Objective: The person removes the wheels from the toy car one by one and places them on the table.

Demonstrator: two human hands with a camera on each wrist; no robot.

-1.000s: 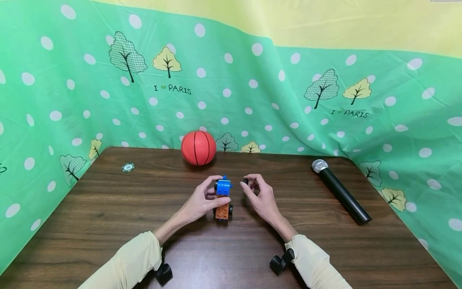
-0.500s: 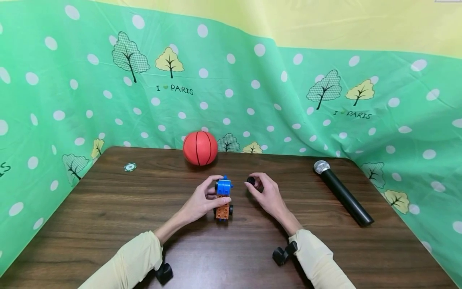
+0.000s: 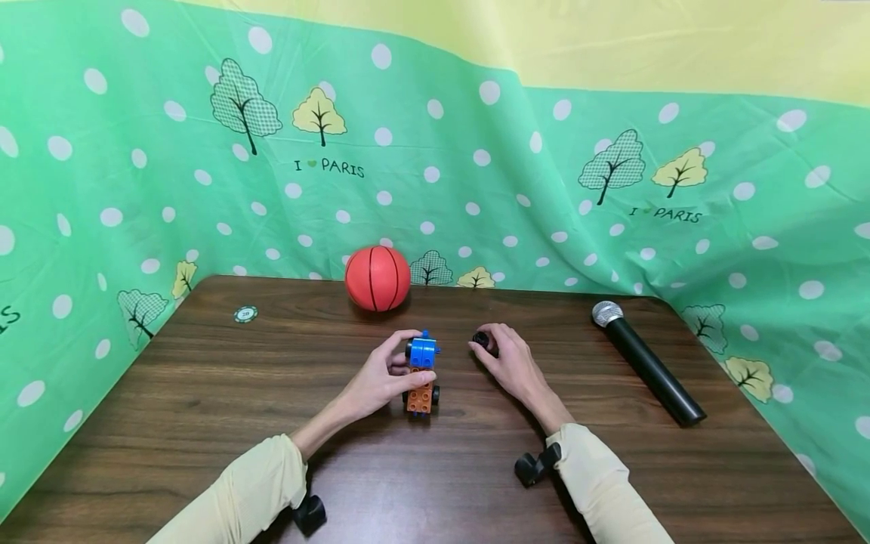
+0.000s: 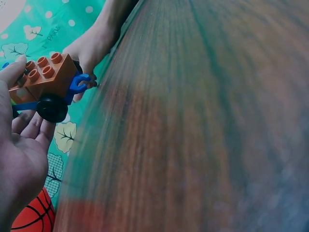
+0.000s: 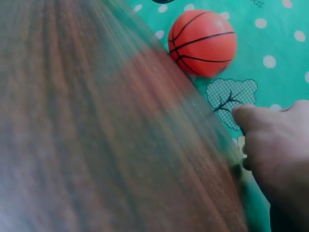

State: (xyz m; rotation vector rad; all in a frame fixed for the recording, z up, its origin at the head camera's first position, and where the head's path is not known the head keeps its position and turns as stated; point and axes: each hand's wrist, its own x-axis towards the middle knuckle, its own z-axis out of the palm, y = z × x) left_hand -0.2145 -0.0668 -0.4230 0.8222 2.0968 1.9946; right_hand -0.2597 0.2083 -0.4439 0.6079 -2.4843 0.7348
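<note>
Glossy plastic brick toy car (image 3: 421,374) in left hand (image 3: 381,378), dark wood-grain table (image 3: 204,393) beneath, printed cloth backdrop (image 3: 476,174) beyond, smooth rubbery ball (image 3: 377,278)

Pale cream long sleeves (image 3: 251,483) on both arms; black wrist-mounted cameras (image 3: 533,467) beneath.

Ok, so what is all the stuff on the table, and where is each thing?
Toy brick car: one, blue on top and orange below with black wheels, middle of the table, held by the left hand.
Small black piece: one, black, pinched in the right hand's fingers, right of the car.
Ball: one, orange with black lines, back edge.
Microphone: one, black with silver head, lying at the right.
Round token: one, green and white, back left.
Table: one, dark brown wood.
Cloth backdrop: one, green with white dots.
Left hand: one.
Right hand: one.
</note>
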